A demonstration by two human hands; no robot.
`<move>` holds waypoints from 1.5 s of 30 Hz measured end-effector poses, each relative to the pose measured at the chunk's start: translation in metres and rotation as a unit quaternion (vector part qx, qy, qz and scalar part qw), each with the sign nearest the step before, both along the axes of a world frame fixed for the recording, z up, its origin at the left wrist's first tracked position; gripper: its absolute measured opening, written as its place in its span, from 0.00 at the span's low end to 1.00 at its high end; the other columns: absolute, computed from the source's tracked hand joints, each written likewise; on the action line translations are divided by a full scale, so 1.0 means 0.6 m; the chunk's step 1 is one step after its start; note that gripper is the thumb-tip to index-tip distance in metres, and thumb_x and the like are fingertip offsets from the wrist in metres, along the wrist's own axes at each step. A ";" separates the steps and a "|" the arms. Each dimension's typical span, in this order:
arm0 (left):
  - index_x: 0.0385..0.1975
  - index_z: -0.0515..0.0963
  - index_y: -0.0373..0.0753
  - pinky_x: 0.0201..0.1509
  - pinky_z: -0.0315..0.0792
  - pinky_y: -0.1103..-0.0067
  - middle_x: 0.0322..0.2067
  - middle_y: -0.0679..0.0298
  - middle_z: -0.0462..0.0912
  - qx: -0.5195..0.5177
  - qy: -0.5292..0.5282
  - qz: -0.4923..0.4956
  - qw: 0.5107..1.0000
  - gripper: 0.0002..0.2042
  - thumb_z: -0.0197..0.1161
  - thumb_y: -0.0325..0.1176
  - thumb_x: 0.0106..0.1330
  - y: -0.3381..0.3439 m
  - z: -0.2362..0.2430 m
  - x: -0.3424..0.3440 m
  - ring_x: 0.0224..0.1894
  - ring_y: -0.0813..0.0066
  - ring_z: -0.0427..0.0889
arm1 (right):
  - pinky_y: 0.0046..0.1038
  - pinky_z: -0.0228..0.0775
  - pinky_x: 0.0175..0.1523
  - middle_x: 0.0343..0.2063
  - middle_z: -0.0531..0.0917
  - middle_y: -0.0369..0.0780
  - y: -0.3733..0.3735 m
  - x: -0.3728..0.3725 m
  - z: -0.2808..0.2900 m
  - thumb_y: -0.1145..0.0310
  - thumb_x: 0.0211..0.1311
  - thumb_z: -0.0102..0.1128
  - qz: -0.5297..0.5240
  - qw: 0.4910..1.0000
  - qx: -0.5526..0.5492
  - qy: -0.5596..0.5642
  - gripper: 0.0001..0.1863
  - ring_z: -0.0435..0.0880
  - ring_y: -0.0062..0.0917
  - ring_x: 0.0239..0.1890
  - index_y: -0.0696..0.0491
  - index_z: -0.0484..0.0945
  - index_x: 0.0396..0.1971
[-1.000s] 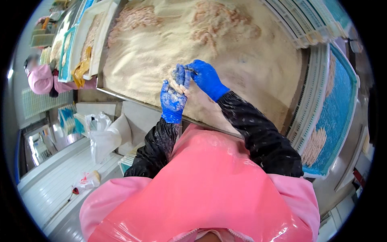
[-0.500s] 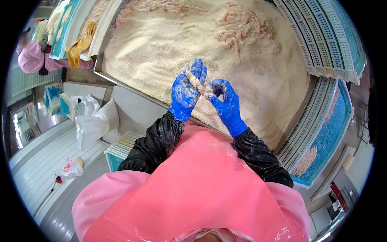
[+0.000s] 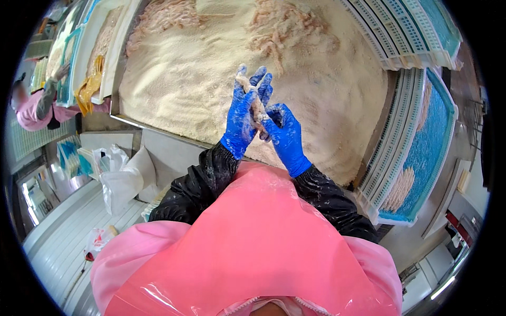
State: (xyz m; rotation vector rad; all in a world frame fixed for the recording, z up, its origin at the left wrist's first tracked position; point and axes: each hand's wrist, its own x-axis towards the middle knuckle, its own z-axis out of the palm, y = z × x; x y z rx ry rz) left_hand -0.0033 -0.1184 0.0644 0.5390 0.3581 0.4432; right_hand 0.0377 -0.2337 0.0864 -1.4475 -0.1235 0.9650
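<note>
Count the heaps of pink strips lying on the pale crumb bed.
2: the left heap, in the far left part of the crumb bed, and the right heap, near the middle of its far side. More may lie beyond the picture's upper edge.

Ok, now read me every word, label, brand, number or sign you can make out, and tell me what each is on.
Small bag, lower left: red print, too small and blurred to read.
Red patch, far right: too blurred to tell if it carries text.
Left hand, right hand and apron: no lettering shows.
So there is nothing I can quote.
</note>
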 end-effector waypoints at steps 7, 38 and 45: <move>0.70 0.49 0.47 0.61 0.65 0.75 0.70 0.59 0.52 -0.209 -0.013 -0.045 0.977 0.25 0.42 0.33 0.74 -0.071 0.029 0.034 0.67 0.68 0.61 | 0.23 0.73 0.41 0.38 0.81 0.43 -0.079 0.020 -0.012 0.69 0.61 0.60 -0.096 0.946 0.040 -0.307 0.18 0.80 0.21 0.37 0.58 0.73 0.51; 0.71 0.41 0.39 0.74 0.35 0.75 0.72 0.62 0.41 0.284 -0.062 -0.216 0.932 0.28 0.37 0.43 0.76 -0.531 0.187 0.229 0.73 0.73 0.40 | 0.32 0.43 0.72 0.68 0.57 0.44 -0.507 0.187 0.179 0.58 0.75 0.34 -0.202 0.925 -0.003 -0.322 0.28 0.55 0.30 0.70 0.56 0.51 0.68; 0.71 0.39 0.40 0.75 0.31 0.72 0.72 0.61 0.38 0.368 0.031 -0.185 0.911 0.29 0.39 0.43 0.76 -0.528 0.152 0.217 0.74 0.70 0.37 | 0.35 0.39 0.74 0.68 0.56 0.47 -0.802 0.216 0.123 0.46 0.72 0.30 -0.350 0.911 0.187 -0.113 0.36 0.52 0.34 0.71 0.58 0.49 0.68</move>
